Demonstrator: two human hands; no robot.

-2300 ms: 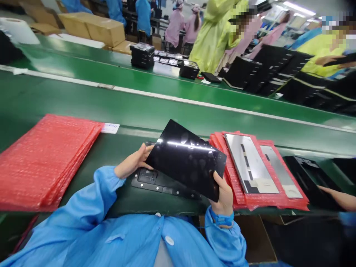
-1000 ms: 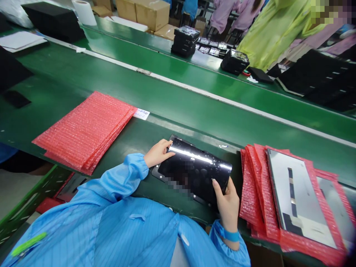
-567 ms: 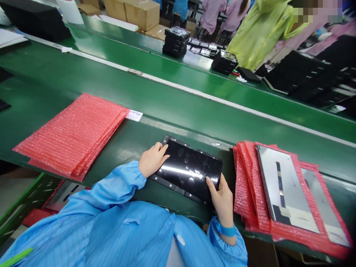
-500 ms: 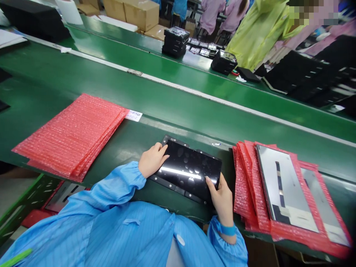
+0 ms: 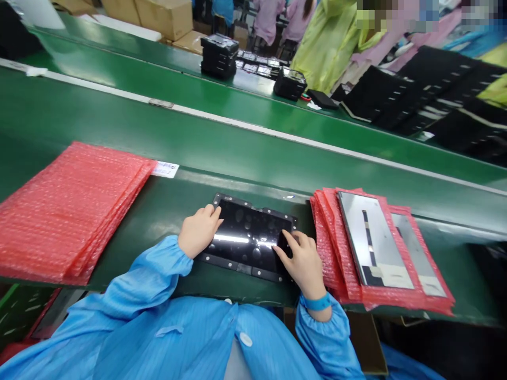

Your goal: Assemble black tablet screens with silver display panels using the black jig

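Note:
A glossy black display panel (image 5: 247, 232) lies on the green bench in front of me, seated within a dark flat fixture (image 5: 233, 265) dotted with small light round spots. Bubble-like marks and a light reflection show on its surface. My left hand (image 5: 201, 229) is closed about the panel's left end, thumb over the top edge and other fingers curled at the upper corner. Over the right end, my right hand (image 5: 303, 261) has its thumb and fingers spread, fingertips touching the glass. The underside of each grip is hidden.
Red bubble-wrap bags (image 5: 79, 206) are stacked at left, beside a handwritten label (image 5: 165, 169). At right, a silver-backed panel (image 5: 376, 240) lies on more red bags (image 5: 332, 243). A white strip (image 5: 237, 124) crosses the bench. Black stacks (image 5: 219, 55) and people stand beyond.
The panel's right end has lowered and now lies flat in the fixture. My right hand has moved from gripping that end to resting spread fingers on top. The camera view has shifted right.

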